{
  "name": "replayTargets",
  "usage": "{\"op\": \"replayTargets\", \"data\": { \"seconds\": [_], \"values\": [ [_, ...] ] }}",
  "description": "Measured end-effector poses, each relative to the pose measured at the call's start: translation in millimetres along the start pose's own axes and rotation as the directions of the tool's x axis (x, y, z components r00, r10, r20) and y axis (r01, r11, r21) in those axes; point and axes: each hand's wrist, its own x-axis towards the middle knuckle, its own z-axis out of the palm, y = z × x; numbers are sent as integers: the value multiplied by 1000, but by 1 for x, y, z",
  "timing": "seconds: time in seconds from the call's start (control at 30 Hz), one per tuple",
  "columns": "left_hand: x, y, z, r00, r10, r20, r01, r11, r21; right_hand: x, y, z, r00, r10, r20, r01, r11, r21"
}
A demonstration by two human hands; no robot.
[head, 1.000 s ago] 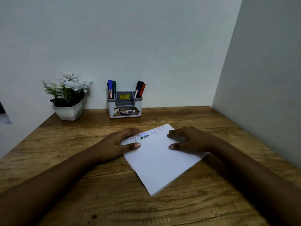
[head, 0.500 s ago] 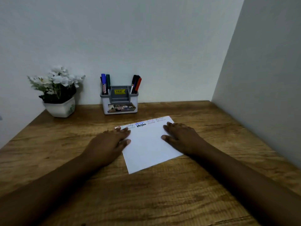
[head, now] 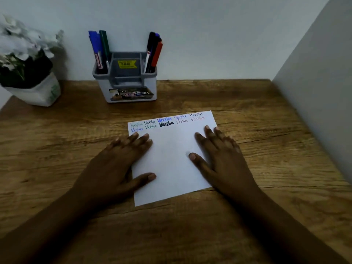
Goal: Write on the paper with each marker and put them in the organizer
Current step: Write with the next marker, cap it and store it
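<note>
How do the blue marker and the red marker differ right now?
The blue marker stands in the left compartment of the organizer; the red marker is in the right one. The blue marker tilts slightly left, while the red marker leans right. The blue marker stands beside a green marker, the red marker beside a black marker. Both stick up out of the organizer.

One wide-angle head camera looks forward and down across the table point(head: 266, 149), close above the paper point(head: 171, 159). It faces the back wall point(head: 190, 35), with a side wall point(head: 323, 92) at right.
</note>
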Motion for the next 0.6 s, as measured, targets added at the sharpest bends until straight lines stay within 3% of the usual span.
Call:
{"op": "replayTargets", "data": {
  "seconds": [0.27, 0.6],
  "values": [
    [4, 5, -9, 992, -56, 114, 57, 998, -5, -2, -5, -2, 998, 50, 38, -50, 999, 0],
    [6, 7, -10, 991, -64, 117, 67, 997, -23, -5, -6, -4, 996, 78, 51, -77, 997, -15]
  ]
}}
